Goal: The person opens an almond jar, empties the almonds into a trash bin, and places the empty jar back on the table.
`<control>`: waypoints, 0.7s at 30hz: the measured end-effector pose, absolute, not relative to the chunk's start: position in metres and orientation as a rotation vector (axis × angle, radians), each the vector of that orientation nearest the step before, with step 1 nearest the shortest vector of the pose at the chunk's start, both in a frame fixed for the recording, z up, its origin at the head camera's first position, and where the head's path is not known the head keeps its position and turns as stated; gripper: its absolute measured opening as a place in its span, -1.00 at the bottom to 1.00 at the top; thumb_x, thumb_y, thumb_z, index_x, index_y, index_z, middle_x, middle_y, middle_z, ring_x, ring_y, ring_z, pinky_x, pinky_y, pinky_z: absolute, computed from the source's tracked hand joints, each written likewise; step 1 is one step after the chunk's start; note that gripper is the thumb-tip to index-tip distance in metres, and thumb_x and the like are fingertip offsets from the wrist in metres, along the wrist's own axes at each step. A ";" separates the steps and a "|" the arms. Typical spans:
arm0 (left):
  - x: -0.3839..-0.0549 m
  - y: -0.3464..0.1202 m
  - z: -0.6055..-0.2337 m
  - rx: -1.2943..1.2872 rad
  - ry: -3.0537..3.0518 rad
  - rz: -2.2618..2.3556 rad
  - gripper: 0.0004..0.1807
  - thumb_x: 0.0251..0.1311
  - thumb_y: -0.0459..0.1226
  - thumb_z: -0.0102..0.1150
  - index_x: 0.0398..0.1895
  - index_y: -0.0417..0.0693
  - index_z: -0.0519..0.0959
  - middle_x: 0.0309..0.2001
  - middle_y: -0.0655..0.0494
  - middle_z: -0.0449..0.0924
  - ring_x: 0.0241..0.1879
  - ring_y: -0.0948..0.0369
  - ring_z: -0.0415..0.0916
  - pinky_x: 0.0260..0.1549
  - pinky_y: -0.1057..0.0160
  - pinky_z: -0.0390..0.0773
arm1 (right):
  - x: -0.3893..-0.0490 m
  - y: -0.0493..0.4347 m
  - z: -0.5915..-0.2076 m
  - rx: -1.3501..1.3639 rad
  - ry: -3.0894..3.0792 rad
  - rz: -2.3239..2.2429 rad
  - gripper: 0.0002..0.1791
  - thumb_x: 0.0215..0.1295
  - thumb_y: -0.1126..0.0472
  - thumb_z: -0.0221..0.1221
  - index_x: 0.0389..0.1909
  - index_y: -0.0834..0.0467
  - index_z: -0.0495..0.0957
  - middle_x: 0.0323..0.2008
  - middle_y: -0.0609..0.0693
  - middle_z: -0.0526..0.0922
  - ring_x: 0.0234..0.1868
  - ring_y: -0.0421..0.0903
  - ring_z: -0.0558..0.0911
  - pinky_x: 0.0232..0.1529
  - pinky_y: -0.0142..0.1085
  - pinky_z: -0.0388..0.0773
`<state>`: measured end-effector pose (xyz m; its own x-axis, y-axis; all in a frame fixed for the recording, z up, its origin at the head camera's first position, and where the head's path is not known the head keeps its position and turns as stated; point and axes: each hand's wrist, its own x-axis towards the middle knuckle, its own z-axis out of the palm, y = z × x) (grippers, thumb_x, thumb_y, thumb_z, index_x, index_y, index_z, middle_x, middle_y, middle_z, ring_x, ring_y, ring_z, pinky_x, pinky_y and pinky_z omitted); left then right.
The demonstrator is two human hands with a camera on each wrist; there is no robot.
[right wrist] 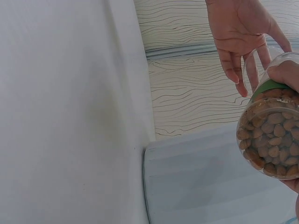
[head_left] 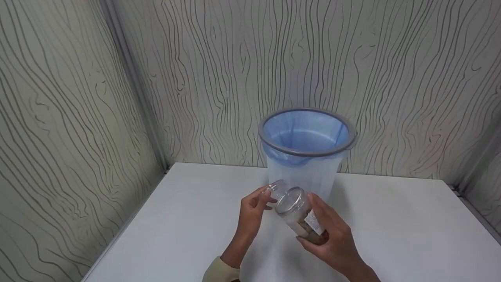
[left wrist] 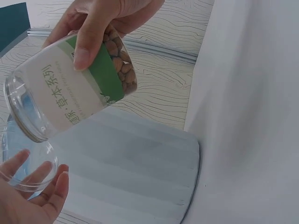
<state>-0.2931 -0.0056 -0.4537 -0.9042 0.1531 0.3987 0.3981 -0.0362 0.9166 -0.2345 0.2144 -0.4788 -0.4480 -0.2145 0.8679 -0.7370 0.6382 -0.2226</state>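
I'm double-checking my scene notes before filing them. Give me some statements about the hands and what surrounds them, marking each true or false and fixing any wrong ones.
1. The person's right hand holds a clear, cylindrical jar containing brown, almond-shaped nuts. True.
2. The jar stands upright. False: it is tilted in the hand.
3. The left hand holds a clear, round lid. True.
4. The lid is fitted on the jar. False: it is off, near the jar's open mouth.
5. A whitish, grey-rimmed plastic bin stands on the flat, white tabletop. True.
6. The bin is lined in red. False: its thin plastic liner is blue.
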 end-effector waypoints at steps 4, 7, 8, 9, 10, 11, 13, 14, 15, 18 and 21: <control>-0.295 -0.006 -0.454 -0.567 -2.060 -2.069 -0.59 0.55 -0.07 -0.03 0.14 -0.11 0.66 0.05 -0.03 0.70 -0.06 -0.01 0.69 -0.10 0.12 0.68 | -0.234 0.214 -0.478 0.753 -1.985 0.765 0.22 -0.38 0.18 0.66 0.46 0.27 0.33 0.41 0.08 0.42 0.33 -0.12 0.49 0.32 -0.46 0.32; -0.297 -0.007 -0.455 -0.561 -2.062 -2.083 -0.59 0.56 -0.07 -0.06 0.13 -0.10 0.67 0.07 0.00 0.70 -0.06 -0.10 0.68 -0.11 0.05 0.69 | -0.234 0.214 -0.478 0.758 -1.992 0.769 0.22 -0.37 0.18 0.66 0.47 0.28 0.32 0.42 0.09 0.41 0.35 -0.13 0.47 0.32 -0.46 0.32; -0.297 -0.008 -0.455 -0.552 -2.061 -2.091 -0.59 0.56 -0.06 -0.06 0.13 -0.09 0.67 0.08 0.01 0.70 -0.05 -0.12 0.68 -0.11 0.03 0.69 | -0.233 0.214 -0.478 0.755 -1.995 0.767 0.22 -0.37 0.18 0.66 0.47 0.27 0.32 0.43 0.09 0.41 0.35 -0.13 0.47 0.32 -0.45 0.32; -0.298 -0.008 -0.456 -0.542 -2.059 -2.102 -0.59 0.57 -0.06 -0.07 0.13 -0.09 0.67 0.09 0.01 0.70 -0.06 -0.12 0.68 -0.12 0.02 0.69 | -0.233 0.214 -0.477 0.754 -1.997 0.766 0.22 -0.37 0.18 0.66 0.47 0.27 0.32 0.43 0.08 0.41 0.35 -0.13 0.47 0.32 -0.45 0.32; -0.298 -0.009 -0.456 -0.534 -2.056 -2.116 -0.58 0.57 -0.06 -0.07 0.14 -0.09 0.67 0.09 0.01 0.70 -0.06 -0.12 0.68 -0.12 0.01 0.69 | -0.233 0.214 -0.477 0.752 -1.999 0.765 0.23 -0.37 0.18 0.67 0.47 0.26 0.32 0.43 0.08 0.41 0.35 -0.13 0.47 0.32 -0.45 0.32; -0.299 -0.009 -0.456 -0.524 -2.053 -2.129 -0.58 0.57 -0.06 -0.08 0.14 -0.09 0.66 0.09 0.01 0.70 -0.06 -0.12 0.69 -0.12 0.01 0.69 | -0.233 0.214 -0.477 0.751 -2.000 0.766 0.23 -0.37 0.18 0.67 0.47 0.26 0.32 0.43 0.08 0.41 0.35 -0.13 0.48 0.32 -0.45 0.33; -0.300 -0.011 -0.456 -0.506 -2.046 -2.150 -0.57 0.57 -0.05 -0.09 0.16 -0.10 0.65 0.10 -0.01 0.70 -0.09 -0.09 0.70 -0.14 0.02 0.69 | -0.233 0.213 -0.477 0.748 -2.003 0.768 0.23 -0.37 0.18 0.68 0.48 0.25 0.32 0.43 0.07 0.41 0.34 -0.13 0.48 0.31 -0.45 0.33; -0.300 -0.011 -0.456 -0.502 -2.040 -2.163 -0.56 0.58 -0.05 -0.09 0.17 -0.11 0.65 0.11 -0.02 0.69 -0.10 -0.07 0.71 -0.14 0.02 0.70 | -0.233 0.213 -0.477 0.746 -2.005 0.769 0.24 -0.37 0.18 0.68 0.48 0.25 0.32 0.43 0.06 0.41 0.33 -0.13 0.49 0.31 -0.46 0.33; -0.300 -0.012 -0.456 -0.498 -2.039 -2.173 -0.56 0.58 -0.05 -0.11 0.18 -0.11 0.64 0.11 -0.02 0.69 -0.11 -0.05 0.71 -0.14 0.03 0.70 | -0.232 0.213 -0.477 0.744 -2.007 0.771 0.24 -0.38 0.18 0.68 0.48 0.24 0.31 0.43 0.06 0.41 0.33 -0.13 0.49 0.31 -0.46 0.33; -0.300 -0.013 -0.457 -0.495 -2.022 -2.211 -0.53 0.59 -0.02 -0.15 0.21 -0.09 0.63 0.12 -0.03 0.69 -0.13 -0.02 0.72 -0.12 0.03 0.69 | -0.231 0.213 -0.477 0.739 -2.017 0.769 0.25 -0.38 0.17 0.69 0.49 0.22 0.31 0.43 0.04 0.40 0.33 -0.13 0.50 0.30 -0.45 0.33; -0.301 -0.015 -0.457 -0.505 -2.010 -2.241 -0.49 0.61 0.00 -0.22 0.23 -0.09 0.61 0.13 -0.04 0.68 -0.12 -0.02 0.72 -0.10 0.03 0.69 | -0.231 0.212 -0.477 0.735 -2.023 0.766 0.25 -0.37 0.17 0.69 0.49 0.21 0.31 0.43 0.03 0.41 0.32 -0.12 0.50 0.30 -0.45 0.33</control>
<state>-0.3012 -0.0149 -0.4574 -0.9415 0.1521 0.3008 0.2826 -0.1304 0.9503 -0.2311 0.2122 -0.4771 -0.4834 -0.2179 0.8479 -0.7246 0.6431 -0.2479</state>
